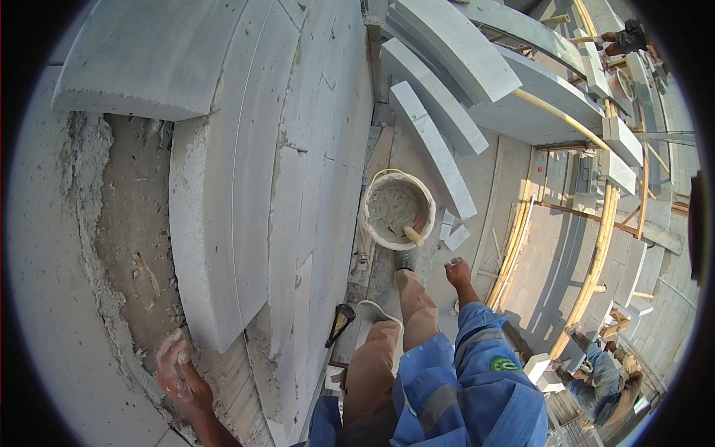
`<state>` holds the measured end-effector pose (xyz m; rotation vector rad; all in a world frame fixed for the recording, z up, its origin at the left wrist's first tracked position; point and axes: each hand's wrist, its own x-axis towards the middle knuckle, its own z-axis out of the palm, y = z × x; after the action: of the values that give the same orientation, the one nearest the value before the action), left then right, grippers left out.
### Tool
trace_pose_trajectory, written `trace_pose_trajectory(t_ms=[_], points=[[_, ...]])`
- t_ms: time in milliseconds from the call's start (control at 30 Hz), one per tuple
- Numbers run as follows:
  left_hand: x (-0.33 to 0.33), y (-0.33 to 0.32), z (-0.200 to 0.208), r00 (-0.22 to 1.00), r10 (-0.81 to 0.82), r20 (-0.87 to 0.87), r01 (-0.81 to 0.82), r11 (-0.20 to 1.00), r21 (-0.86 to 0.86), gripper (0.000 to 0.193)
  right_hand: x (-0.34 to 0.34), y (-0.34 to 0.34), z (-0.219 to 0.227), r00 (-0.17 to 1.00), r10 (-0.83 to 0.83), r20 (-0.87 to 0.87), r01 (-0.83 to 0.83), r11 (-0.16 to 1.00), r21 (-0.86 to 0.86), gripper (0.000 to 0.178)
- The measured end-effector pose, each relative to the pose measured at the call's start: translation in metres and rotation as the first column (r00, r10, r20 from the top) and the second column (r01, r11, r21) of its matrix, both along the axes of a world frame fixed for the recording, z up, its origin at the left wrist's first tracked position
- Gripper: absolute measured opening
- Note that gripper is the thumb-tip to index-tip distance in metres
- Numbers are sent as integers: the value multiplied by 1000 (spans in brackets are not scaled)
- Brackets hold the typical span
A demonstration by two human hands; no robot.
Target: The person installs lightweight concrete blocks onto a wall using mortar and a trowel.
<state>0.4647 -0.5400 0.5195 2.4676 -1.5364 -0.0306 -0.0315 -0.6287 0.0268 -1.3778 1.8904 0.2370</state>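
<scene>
My left hand (180, 372), coated in pale mortar dust, rests at the mortar-covered gap in the block wall at lower left. Its fingers are loosely bent, and nothing shows in them. Close by stands the end of a large grey-white block (201, 290). My right hand (457, 273) hangs beside my body, closed in a fist, with nothing visible in it. To its upper left sits a round white bucket (366, 216) of wet grey mortar (391, 207). A tool's wooden handle (413, 236) sticks out of the bucket; the tool's other end is hidden in the mortar.
Another block (141, 63) lies on the wall at upper left. Several long blocks (436, 153) lean beyond the bucket. A black-and-yellow object (340, 324) lies by my legs. Wooden poles (596, 276) frame a drop on the right, where a co-worker (599, 380) bends below.
</scene>
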Motion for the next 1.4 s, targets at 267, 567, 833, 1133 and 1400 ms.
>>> trace_pose_trajectory(t_ms=[267, 567, 833, 1133, 1400], points=[[35, -125, -73, 994, 107, 22, -94, 938, -333, 25, 73, -208, -57, 997, -1, -76, -20, 963, -269, 60], [39, -109, -59, 908, 418, 15, -386, 852, -354, 26, 120, -319, -144, 927, 134, -349, -246, 922, -299, 101], [40, -133, -57, 845, -134, 518, 127, 991, 50, 38, 83, -323, -130, 933, 195, -303, -273, 931, -242, 102], [29, -132, -66, 996, 71, 52, -56, 968, -243, 31, -4, -215, 68, 929, 214, -303, -300, 914, -274, 98], [25, -141, -72, 966, -218, -139, 120, 855, -505, 10, -58, -51, 288, 923, 340, -182, -378, 890, -254, 104]])
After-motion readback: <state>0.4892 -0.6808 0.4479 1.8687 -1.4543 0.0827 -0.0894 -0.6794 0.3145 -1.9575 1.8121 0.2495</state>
